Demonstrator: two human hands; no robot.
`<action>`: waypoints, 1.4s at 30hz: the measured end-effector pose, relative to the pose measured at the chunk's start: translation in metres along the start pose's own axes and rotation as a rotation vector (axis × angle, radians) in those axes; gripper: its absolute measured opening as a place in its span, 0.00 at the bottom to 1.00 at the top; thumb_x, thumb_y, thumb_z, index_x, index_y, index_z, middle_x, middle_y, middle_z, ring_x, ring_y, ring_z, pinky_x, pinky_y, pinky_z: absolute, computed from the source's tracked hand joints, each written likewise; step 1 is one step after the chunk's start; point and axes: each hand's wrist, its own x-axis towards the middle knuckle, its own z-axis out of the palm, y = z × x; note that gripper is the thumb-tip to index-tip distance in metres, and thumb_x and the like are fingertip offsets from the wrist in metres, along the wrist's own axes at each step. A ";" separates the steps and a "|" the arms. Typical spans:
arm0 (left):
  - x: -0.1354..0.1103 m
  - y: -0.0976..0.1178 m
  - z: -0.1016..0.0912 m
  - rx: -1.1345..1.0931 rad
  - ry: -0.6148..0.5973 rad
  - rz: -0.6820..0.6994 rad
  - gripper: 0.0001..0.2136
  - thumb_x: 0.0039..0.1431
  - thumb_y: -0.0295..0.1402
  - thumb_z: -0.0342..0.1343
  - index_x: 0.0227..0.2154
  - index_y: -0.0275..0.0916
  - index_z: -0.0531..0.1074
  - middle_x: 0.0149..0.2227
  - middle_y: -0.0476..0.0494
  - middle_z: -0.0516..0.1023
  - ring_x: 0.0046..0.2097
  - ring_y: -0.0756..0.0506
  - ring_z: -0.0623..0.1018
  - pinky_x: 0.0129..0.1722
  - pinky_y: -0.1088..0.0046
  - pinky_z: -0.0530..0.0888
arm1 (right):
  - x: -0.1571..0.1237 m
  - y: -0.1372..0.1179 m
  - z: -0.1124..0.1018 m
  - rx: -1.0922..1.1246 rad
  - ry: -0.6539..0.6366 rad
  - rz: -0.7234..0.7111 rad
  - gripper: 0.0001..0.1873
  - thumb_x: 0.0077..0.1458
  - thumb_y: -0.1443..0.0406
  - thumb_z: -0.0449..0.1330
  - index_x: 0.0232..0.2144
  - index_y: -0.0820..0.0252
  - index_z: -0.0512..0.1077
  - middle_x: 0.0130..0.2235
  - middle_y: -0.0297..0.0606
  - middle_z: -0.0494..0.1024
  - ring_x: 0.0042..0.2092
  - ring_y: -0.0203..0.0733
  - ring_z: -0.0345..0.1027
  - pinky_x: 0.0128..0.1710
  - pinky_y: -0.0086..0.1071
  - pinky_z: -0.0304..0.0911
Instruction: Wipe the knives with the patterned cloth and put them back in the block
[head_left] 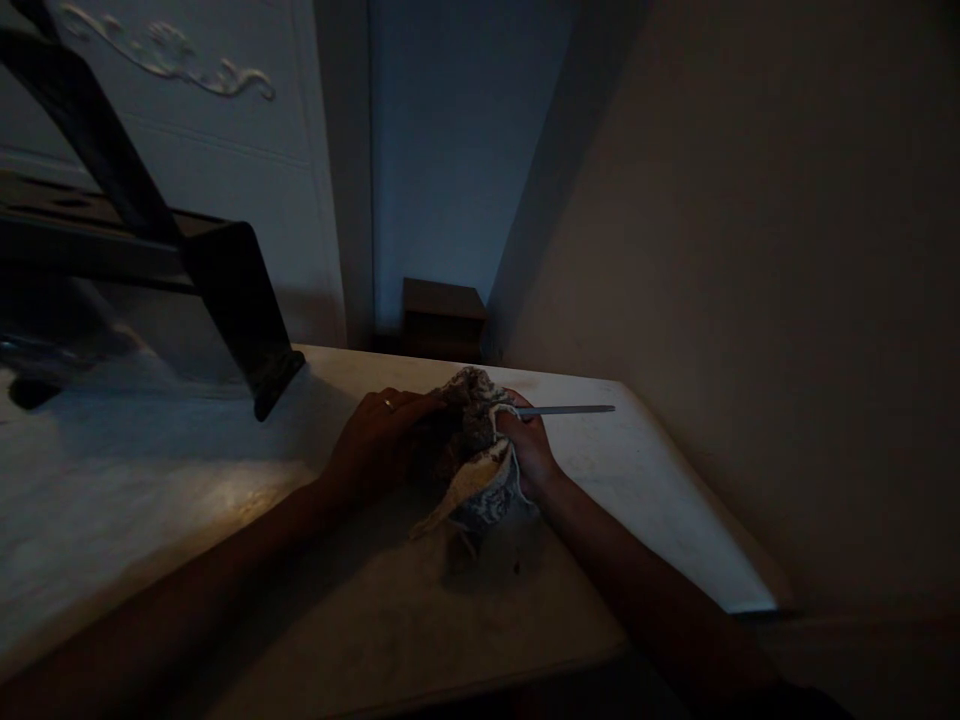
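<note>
A crumpled patterned cloth, grey-white and brown with a pale yellowish fold, is bunched between my two hands above the pale tabletop. My left hand, with a ring on one finger, grips the cloth from its left side; shadow hides most of its fingertips. My right hand is closed around the cloth's right side, the thumb pressed onto it. A thin, straight grey metal shaft or blade sticks out to the right from the cloth at my right hand. Its other end is hidden, so its kind is unclear.
A black-framed rack or stand stands on the white table at left. A white panel with raised scrollwork rises behind it. A brown wall borders the table's right side. Past the far edge sits a small dark wooden box-like piece.
</note>
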 end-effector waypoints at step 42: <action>0.019 -0.030 -0.040 -0.219 -0.035 -0.447 0.23 0.61 0.48 0.42 0.21 0.39 0.70 0.22 0.48 0.72 0.27 0.47 0.72 0.27 0.73 0.66 | 0.030 -0.027 -0.048 -0.006 0.177 -0.245 0.14 0.41 0.57 0.67 0.30 0.58 0.72 0.25 0.28 0.77 0.28 0.39 0.71 0.32 0.32 0.67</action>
